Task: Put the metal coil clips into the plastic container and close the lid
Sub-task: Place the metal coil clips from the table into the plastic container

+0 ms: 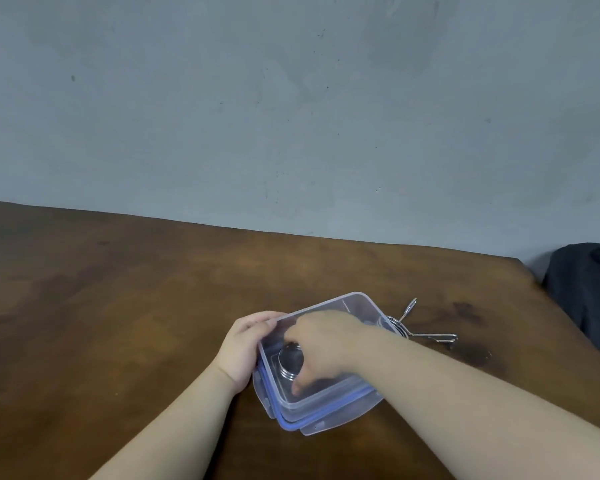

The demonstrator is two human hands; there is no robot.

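Observation:
A clear plastic container (347,306) stands on the brown wooden table, resting on its blue-rimmed lid (291,426). My left hand (245,348) grips the container's left wall. My right hand (326,344) reaches down into the container, fingers closed on a metal coil clip (290,362) near its floor. A second metal coil clip (426,336) lies on the table just right of the container, its two wire handles spread out.
The wooden table (118,323) ends at a grey wall behind. A dark bag or cloth (589,292) sits at the table's far right edge.

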